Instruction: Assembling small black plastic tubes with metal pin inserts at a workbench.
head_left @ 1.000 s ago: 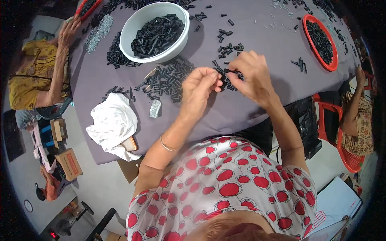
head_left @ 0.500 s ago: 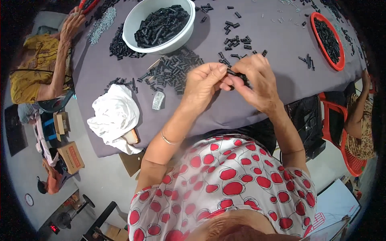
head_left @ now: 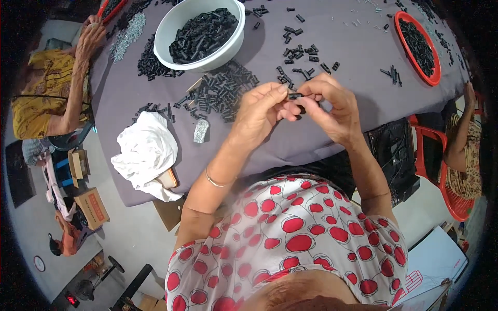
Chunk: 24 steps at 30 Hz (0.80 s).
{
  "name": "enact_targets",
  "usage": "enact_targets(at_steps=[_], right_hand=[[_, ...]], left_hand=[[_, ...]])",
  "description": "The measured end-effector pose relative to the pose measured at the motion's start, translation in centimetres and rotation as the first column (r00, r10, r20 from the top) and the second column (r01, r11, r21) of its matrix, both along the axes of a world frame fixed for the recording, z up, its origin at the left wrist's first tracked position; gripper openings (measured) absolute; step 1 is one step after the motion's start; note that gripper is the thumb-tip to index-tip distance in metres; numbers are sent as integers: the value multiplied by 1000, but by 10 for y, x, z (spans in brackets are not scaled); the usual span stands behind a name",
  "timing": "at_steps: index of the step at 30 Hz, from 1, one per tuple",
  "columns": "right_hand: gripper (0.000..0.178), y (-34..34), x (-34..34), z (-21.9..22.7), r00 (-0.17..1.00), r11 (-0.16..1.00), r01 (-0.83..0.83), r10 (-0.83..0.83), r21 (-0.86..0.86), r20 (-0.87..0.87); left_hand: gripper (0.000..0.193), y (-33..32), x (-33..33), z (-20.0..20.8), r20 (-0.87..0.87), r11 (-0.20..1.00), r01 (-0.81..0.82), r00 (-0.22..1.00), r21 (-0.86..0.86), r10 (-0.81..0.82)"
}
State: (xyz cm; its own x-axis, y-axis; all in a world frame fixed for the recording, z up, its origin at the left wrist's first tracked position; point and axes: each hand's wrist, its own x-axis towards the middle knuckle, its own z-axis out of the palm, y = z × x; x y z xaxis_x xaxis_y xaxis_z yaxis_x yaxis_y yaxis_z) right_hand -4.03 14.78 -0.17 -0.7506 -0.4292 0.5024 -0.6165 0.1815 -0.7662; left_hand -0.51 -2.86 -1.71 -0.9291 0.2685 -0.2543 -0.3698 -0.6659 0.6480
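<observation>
A small black plastic cylindrical piece [head_left: 294, 96] is pinched between my two hands above the near part of the table. My left hand [head_left: 259, 108] grips one end with thumb and fingertips. At the other end, the thumb and fingers of my right hand [head_left: 333, 108] close on the piece. My fingers partly cover it, so its full shape is hidden. Just beyond my hands lie loose black pieces [head_left: 284, 76]. To the left of my left hand spreads a heap of similar black pieces [head_left: 223, 92].
A white bowl [head_left: 241, 32] full of black parts stands at the far left. A red tray [head_left: 434, 80] of black parts sits at the right. White cloth [head_left: 145, 150] and a silvery block [head_left: 201, 131] lie near the left edge. Other people [head_left: 46, 93] sit at both sides.
My hands have drawn slightly apart at the fingertips, and the black piece between them shows more plainly. The table and its contents appear shifted a little left in the view.
</observation>
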Motion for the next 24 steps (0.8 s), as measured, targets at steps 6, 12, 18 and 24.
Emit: enact_targets(at_steps=[6,12,18,24], right_hand=[[24,9,-2,-1,998,996,-42,45,81,-40],[13,11,3,4,999,977,18,-8,212,-52],[12,18,4,11,992,987,-80,65,143,107],[20,53,-22,-7,969,963,246,-244,107,-36]], left_hand=[[18,0,3,7,-10,989,80,997,-128,-82],[18,-4,5,8,-54,924,144,983,-353,-174],[18,-6,2,9,-58,903,256,954,-345,-293],[16,-2,3,3,-49,945,206,973,-255,-225]])
